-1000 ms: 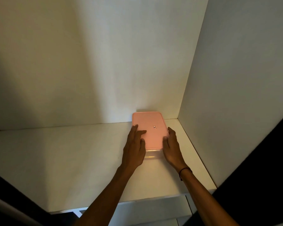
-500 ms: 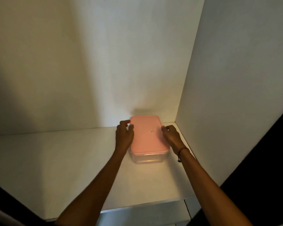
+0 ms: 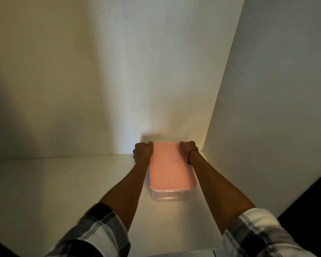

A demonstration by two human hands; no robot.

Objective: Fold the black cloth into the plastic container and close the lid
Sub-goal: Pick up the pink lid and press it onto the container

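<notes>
A clear plastic container with a pink lid stands on a white shelf, near the back right corner. The lid lies flat on top, with a small label near its middle. My left hand curls around the far left corner of the lid. My right hand, with a dark band on the wrist, grips the far right corner. Both forearms run along the container's long sides. No black cloth is in view; the inside of the container is too dim to read.
The shelf is boxed in by a white back wall and a white side panel close to the container's right. The shelf's front edge runs along the bottom of the view. Open shelf surface stretches to the left.
Both hands have slid from the container's near end along its sides to the far corners. The container now reaches closer to me and my checked sleeves have come into view.
</notes>
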